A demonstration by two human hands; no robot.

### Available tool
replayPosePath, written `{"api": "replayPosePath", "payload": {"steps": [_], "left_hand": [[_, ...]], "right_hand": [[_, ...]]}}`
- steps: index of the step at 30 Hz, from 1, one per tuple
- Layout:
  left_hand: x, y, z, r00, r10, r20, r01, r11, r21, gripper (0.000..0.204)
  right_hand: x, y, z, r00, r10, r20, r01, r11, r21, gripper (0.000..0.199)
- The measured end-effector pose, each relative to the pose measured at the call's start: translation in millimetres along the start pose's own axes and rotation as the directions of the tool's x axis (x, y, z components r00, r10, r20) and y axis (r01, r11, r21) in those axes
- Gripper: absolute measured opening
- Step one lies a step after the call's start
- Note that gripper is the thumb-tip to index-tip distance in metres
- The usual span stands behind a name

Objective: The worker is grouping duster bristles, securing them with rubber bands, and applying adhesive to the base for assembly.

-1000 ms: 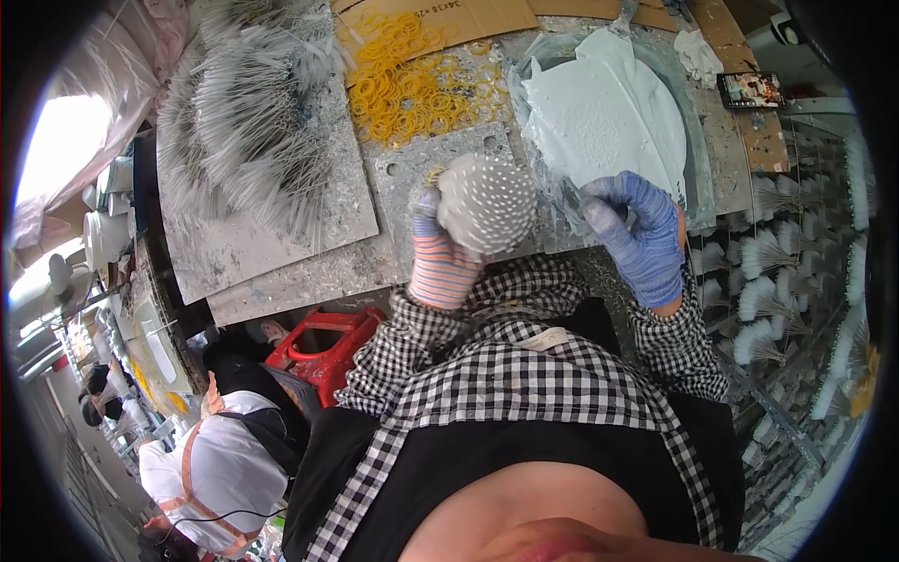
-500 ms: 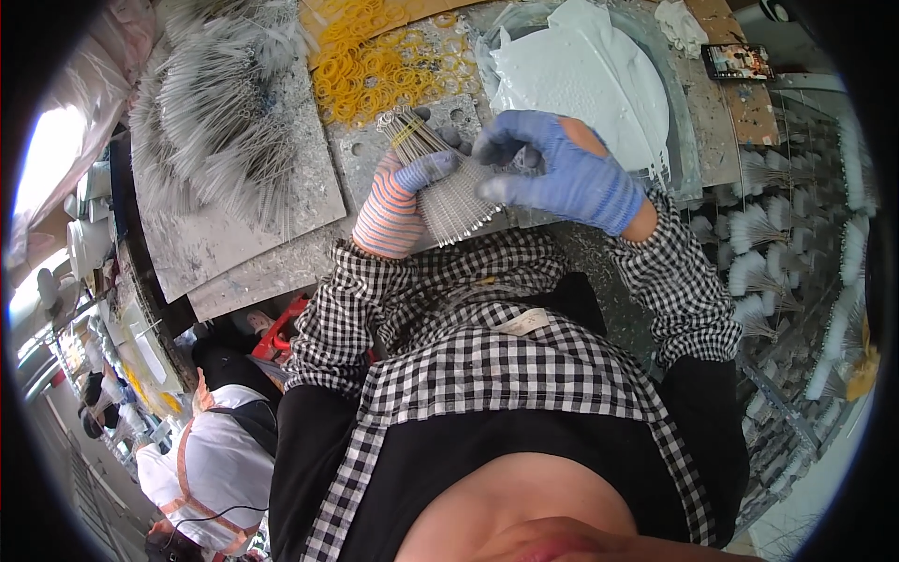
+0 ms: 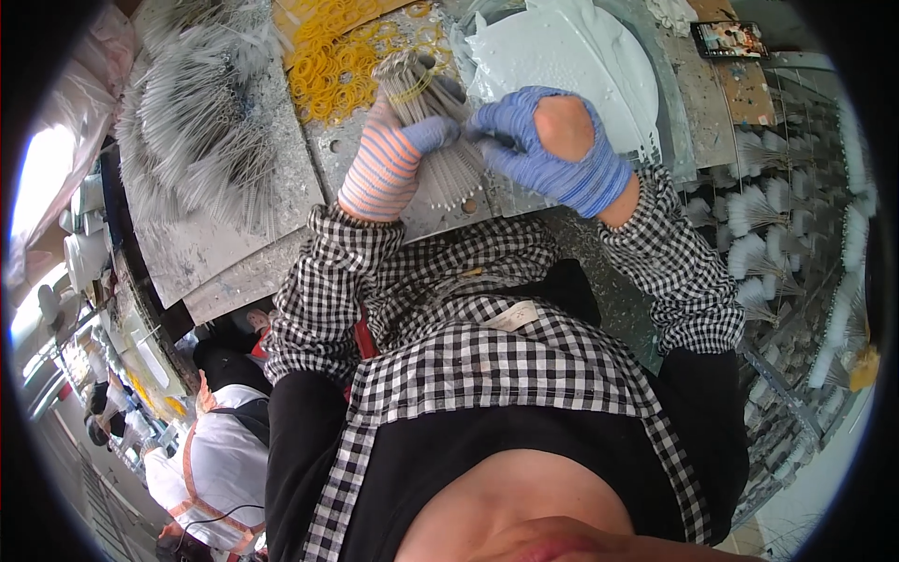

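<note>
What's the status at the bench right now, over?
Left hand grips the banded stick bundle. Right hand pinches its lower end. Loose yellow rubber bands lie behind; nothing blocks.

Left glove [image 3: 386, 161]: knit cloth, striped, matt, with blue fingertips. Right glove [image 3: 552, 150]: blue knit cloth, matt, worn through in one patch. Bundle [image 3: 433, 122] of thin grey sticks, matt stems, pale rounded tips; bound by a yellow rubber band [image 3: 409, 92]. Loose bands [image 3: 332, 56] — rubber, slightly glossy. Bench [image 3: 234, 245]: grey sheet, rough, spattered and scratched. White mass in basin [image 3: 552, 51] — wet-looking, smooth, glossy. Shirt [image 3: 487, 347]: woven checked cloth, matt. Stick heap [image 3: 197, 131]: thin, grey, dull.
</note>
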State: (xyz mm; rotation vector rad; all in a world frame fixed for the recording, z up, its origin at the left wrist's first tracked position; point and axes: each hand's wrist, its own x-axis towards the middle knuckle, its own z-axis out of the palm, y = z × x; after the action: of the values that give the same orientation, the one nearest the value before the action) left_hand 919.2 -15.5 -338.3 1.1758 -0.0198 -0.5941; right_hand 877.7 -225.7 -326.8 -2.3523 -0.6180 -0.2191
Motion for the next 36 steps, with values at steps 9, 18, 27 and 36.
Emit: {"api": "replayPosePath", "payload": {"steps": [9, 18, 27, 36], "left_hand": [[61.3, 15.7, 57.3, 0.918, 0.306, 0.251, -0.392, 0.792, 0.467, 0.056], [112.5, 15.9, 69.9, 0.478, 0.37, 0.797, -0.828, -0.112, 0.549, 0.052], [121.0, 4.8, 59.2, 0.454, 0.273, 0.848, -0.825, -0.229, 0.516, 0.047], [133.3, 2.5, 65.9, 0.428, 0.282, 0.859, -0.827, -0.261, 0.498, 0.05]], "right_hand": [[-2.5, 37.3, -40.4, 0.92, 0.386, 0.064, -0.39, 0.916, 0.088, 0.041], [-17.1, 96.8, -19.6, 0.888, 0.46, -0.016, -0.46, 0.885, -0.075, 0.049], [-18.5, 120.3, 3.3, 0.849, 0.521, 0.089, -0.516, 0.853, -0.076, 0.054], [-20.0, 118.2, -6.1, 0.84, 0.541, 0.038, -0.54, 0.841, -0.029, 0.055]]}}
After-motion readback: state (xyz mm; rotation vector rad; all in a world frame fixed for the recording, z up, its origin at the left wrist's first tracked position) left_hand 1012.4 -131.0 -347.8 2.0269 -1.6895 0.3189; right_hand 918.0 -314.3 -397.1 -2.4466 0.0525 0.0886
